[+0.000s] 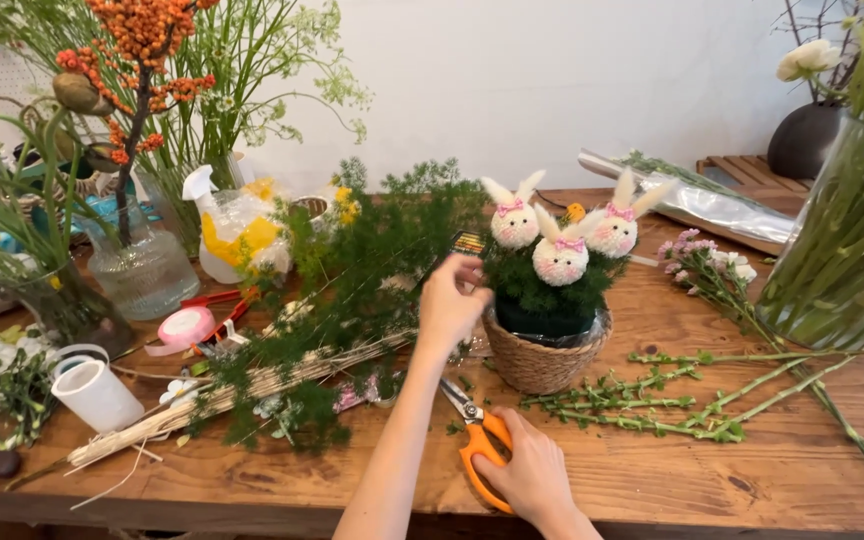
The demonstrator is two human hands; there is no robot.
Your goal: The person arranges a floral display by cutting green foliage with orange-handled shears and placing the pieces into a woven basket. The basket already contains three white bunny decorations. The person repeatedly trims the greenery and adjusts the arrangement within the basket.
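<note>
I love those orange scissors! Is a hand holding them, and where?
Yes. The right hand grips the scissors by their orange handles. The left hand pinches greenery at the basket.

A wooden table (652,470) carries a woven basket (542,358). Left of the basket lie a fern bundle (282,375), a white cup (98,393) and pink tape (184,326); right of it, cut stems (672,400); in front, orange scissors (479,440).

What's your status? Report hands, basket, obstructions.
Left hand pinching greenery at woven basket. Right hand gripping orange scissors on table. Cut stems beside basket.
</note>
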